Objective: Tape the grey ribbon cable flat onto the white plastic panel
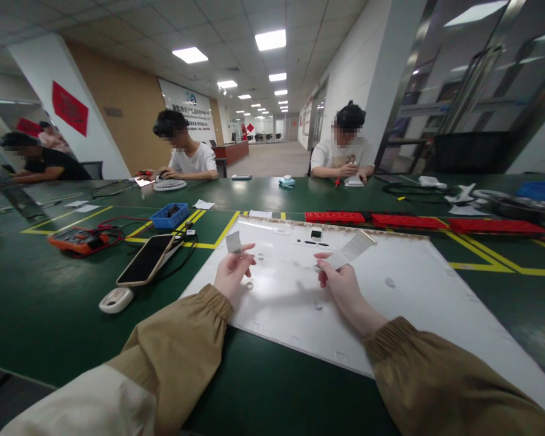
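Note:
A short flat ribbon cable (233,242), pale and finely striped, stands up from the pinched fingers of my left hand (232,274). My right hand (343,287) grips a longer flat ribbon cable (352,248) between thumb and fingers, its far end tilted up to the right. Whether the two pieces are joined between the hands, I cannot tell. Both hands hover over a large white panel (290,327) lying on the green table. Near the panel's far edge are a small dark square piece (316,234) and thin dark pieces (322,244).
Left of the panel lie a phone (146,260), a white oval object (116,300), an orange multimeter (78,239) and a blue bin (169,215). Red strips (406,221) line the far right side. Two people sit across the table (254,191); another person is at far left.

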`<state>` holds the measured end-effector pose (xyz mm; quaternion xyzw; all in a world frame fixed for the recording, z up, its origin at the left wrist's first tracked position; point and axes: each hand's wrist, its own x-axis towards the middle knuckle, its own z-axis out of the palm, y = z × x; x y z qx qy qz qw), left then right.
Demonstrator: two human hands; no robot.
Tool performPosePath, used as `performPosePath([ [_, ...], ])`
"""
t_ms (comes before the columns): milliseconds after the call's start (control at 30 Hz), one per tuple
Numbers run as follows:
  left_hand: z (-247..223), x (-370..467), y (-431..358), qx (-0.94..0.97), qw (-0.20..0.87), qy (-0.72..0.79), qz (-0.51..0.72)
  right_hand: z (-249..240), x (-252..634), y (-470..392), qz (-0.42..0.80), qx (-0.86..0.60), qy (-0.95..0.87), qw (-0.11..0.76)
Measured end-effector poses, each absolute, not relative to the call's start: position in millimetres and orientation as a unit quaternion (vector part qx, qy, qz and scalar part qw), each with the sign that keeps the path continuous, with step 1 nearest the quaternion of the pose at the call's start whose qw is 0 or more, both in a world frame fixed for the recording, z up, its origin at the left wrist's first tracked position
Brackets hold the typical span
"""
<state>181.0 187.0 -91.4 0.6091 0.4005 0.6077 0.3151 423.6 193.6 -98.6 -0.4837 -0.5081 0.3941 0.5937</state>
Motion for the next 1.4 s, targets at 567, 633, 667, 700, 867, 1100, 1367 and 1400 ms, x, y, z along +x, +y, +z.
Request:
performPosePath([
  [567, -97, 173, 186, 0.640, 0.361, 0.441, 0.515, -91, 424, 188, 0.370, -0.509, -0.496, 0.599],
  [633, -97, 171, 187, 0.655, 0.337, 0.437, 0.516, -92, 425, 189, 0.367, -0.508, -0.500, 0.598],
  [667, -96, 170, 187, 0.660, 0.324, 0.436, 0.519, -92, 425, 189, 0.369, -0.507, -0.501, 0.596],
  [700, -95, 170, 187, 0.661, 0.315, 0.438, 0.521, -93, 424, 189, 0.373, -0.506, -0.501, 0.595],
  [867, -93, 172, 188, 0.620, 0.324, 0.458, 0.548, -93, 423, 188, 0.396, -0.498, -0.502, 0.586],
  [1100, -102, 174, 193, 0.613, 0.348, 0.436, 0.560, -90, 423, 187, 0.407, -0.510, -0.477, 0.589],
  [1367, -95, 178, 184, 0.625, 0.349, 0.420, 0.558, -92, 425, 191, 0.420, -0.509, -0.446, 0.605],
  [1400, -93, 179, 182, 0.629, 0.352, 0.420, 0.552, -92, 425, 191, 0.422, -0.508, -0.443, 0.606],
])
